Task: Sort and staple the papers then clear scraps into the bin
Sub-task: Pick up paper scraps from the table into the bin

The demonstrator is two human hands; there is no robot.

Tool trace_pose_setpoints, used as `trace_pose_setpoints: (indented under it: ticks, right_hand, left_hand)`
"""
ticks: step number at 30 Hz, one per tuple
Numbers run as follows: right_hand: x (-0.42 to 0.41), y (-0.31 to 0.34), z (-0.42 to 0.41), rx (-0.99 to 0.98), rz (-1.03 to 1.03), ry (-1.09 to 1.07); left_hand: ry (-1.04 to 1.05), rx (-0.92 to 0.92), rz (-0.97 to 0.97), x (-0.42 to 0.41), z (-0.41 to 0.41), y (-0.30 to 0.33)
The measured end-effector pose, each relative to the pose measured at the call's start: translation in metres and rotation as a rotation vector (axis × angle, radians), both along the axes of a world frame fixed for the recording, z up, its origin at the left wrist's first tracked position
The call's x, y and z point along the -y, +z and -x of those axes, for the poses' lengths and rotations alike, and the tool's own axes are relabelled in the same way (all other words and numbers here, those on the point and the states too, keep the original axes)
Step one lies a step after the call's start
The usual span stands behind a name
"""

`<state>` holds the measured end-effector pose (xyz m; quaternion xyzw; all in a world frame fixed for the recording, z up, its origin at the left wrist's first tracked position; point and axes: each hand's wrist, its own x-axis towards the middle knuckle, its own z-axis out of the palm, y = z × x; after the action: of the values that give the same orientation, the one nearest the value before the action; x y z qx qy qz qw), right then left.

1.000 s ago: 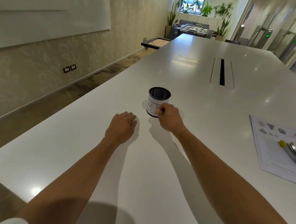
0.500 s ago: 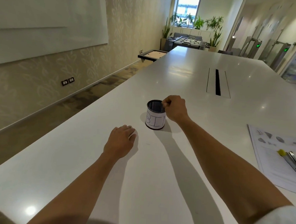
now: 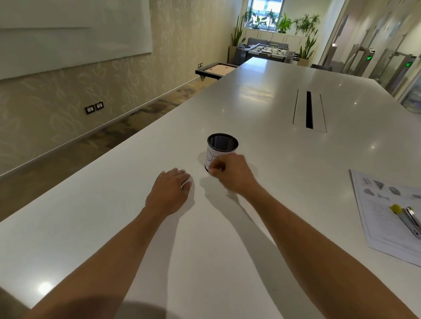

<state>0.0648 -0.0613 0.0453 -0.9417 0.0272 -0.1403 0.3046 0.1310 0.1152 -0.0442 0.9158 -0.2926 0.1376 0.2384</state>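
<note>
Big white table, mostly bare. The little black mesh bin with a paper label sits mid-table, and the papers are well off to the right with the stapler lying on top. Nothing between hands and bin. Right hand is curled with fingertips pinched at the bin's base, can't tell if it holds a scrap. Left hand lies palm down, fingers loosely bent, something white peeking under them
</note>
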Motion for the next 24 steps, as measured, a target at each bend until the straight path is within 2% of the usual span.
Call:
trace_pose_setpoints:
  ticks: [6, 14, 24]
  right_hand:
    - [-0.007, -0.036, 0.020, -0.192, 0.179, 0.144]
    - [-0.014, -0.041, 0.024, -0.214, 0.312, 0.097]
    - [-0.007, -0.037, 0.025, -0.174, 0.367, 0.210]
  left_hand:
    - [-0.001, -0.002, -0.002, -0.001, 0.001, -0.001]
    - [0.011, -0.003, -0.010, -0.001, 0.001, -0.003]
    - [0.010, -0.010, -0.016, -0.001, 0.000, -0.003]
